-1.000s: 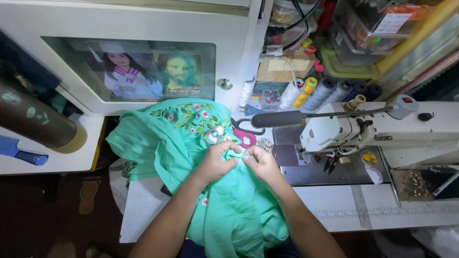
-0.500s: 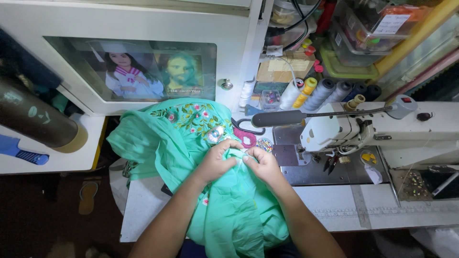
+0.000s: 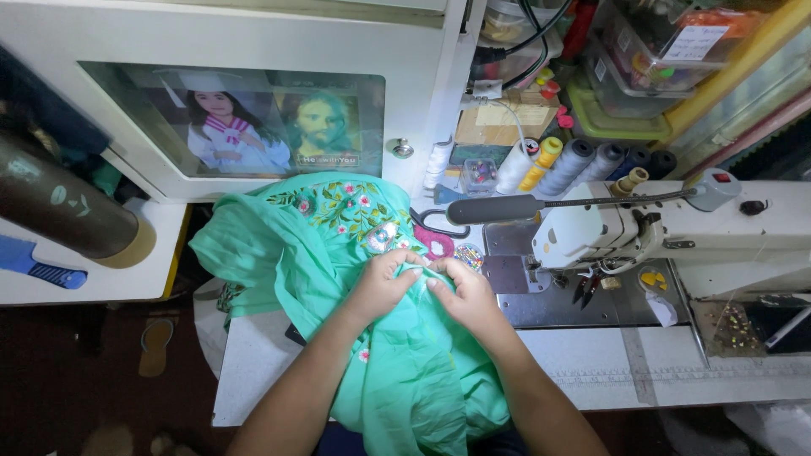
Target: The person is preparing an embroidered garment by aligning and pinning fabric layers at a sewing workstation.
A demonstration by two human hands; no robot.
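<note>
A mint-green garment with floral embroidery lies bunched over the white sewing table. My left hand and my right hand meet at its middle, both pinching a fold of the green cloth between fingertips. Just beyond my fingers sits an embroidered patch with shiny trim. To the right stands the white sewing machine, its needle area apart from my hands.
Pink-handled scissors lie between the garment and the machine. Several thread cones stand behind. A white cabinet with framed pictures is at the back. A brown cylinder and blue comb rest on a left shelf.
Both hands stay on the same fold of cloth; the fingers have shifted only slightly. The garment has not moved.
</note>
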